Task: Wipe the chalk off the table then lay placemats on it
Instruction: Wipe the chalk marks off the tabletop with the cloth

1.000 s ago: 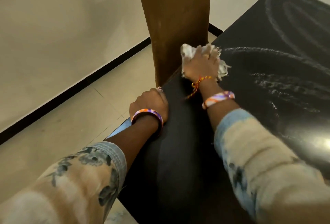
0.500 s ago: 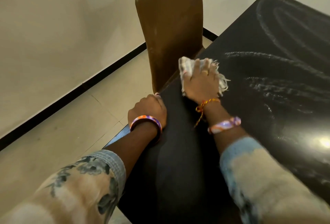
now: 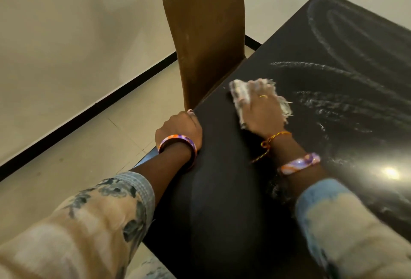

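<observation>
While pressing flat on worktop (image 3: 222, 201), right hand (image 3: 262, 112) spreads over rag (image 3: 239, 96). Soft, limp; best bunched under palm. Left hand (image 3: 180, 129) curled at edge, holding nothing.

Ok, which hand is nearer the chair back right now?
Left. The left hand grips the table edge just below the chair back. The right hand presses the cloth farther in on the tabletop.

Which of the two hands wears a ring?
The right hand, pressing the white cloth on the table. The left hand shows none.
</observation>
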